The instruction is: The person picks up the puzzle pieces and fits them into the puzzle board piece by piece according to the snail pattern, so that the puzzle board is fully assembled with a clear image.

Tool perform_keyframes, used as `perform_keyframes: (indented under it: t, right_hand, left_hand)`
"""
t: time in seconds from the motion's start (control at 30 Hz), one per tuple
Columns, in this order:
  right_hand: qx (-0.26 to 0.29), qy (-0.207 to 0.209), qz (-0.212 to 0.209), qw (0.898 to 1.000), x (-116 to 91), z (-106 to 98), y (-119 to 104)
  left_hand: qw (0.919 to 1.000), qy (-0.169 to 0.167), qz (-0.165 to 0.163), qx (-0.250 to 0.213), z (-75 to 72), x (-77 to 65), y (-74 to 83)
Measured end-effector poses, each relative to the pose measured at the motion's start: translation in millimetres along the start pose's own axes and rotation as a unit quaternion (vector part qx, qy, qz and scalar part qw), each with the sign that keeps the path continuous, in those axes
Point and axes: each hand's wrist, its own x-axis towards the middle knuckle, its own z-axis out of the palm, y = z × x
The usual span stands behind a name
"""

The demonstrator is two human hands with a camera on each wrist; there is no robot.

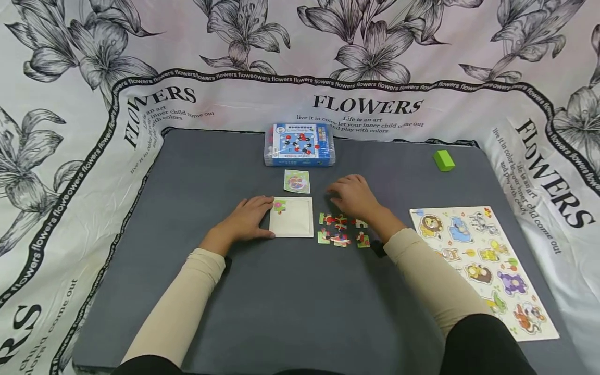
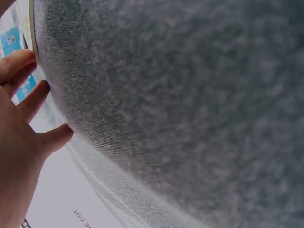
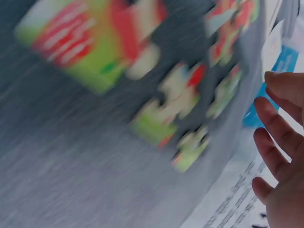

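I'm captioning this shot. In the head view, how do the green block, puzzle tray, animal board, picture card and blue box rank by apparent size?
1. Animal board (partly hidden, nearer the camera)
2. Blue box
3. Puzzle tray
4. Picture card
5. Green block

A pale square puzzle tray (image 1: 294, 224) lies flat, touched by the left hand (image 1: 246, 220), a green-and-pink piece (image 1: 279, 205) in its far left corner; loose pieces (image 1: 340, 239) (red, green, white) lie right of it, near the right hand (image 1: 353, 198).
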Motion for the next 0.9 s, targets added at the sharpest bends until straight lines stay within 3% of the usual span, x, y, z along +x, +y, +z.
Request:
perform_keyframes:
  t: [0.3,0.5,0.9]
  right_hand:
    - [0.012,-0.017,0.01,1.0,-7.5,7.2,13.3]
    - [0.017,-0.017,-0.008,1.0,-12.5,9.4,17.2]
    - [0.006,-0.014,-0.005,1.0,-19.4,9.1,22.2]
  left_hand:
    - [0.9999,-0.006,-0.008,0.004,-13.5,-9.2,-7.2]
    - [1.0,-0.003,-0.008,-0.001,-13.4,-9.7,-6.3]
    - [0.9999,-0.006,0.007,-0.004,-8.2,-1.9,0.4]
